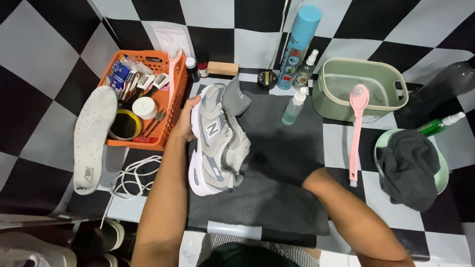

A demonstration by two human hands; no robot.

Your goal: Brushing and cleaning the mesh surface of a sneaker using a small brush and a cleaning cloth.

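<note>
A grey and white sneaker [217, 143] lies on its side on a dark grey mat [267, 212], toe toward me and tongue flipped out. My left hand [184, 121] grips the shoe at its heel end, next to the orange basket. My right wrist [312, 178] runs into a dark cloth [277, 155] bunched against the shoe's right side. The cloth covers the hand and hides the fingers.
An orange basket [148, 54] of brushes and tins stands at left, with a white insole [91, 133] and white laces [133, 175] beside it. Behind are a blue spray can [299, 44], a clear spray bottle [294, 106] and a green tub [363, 69]. A pink brush [355, 133] and a towel-filled bowl [443, 173] are at right.
</note>
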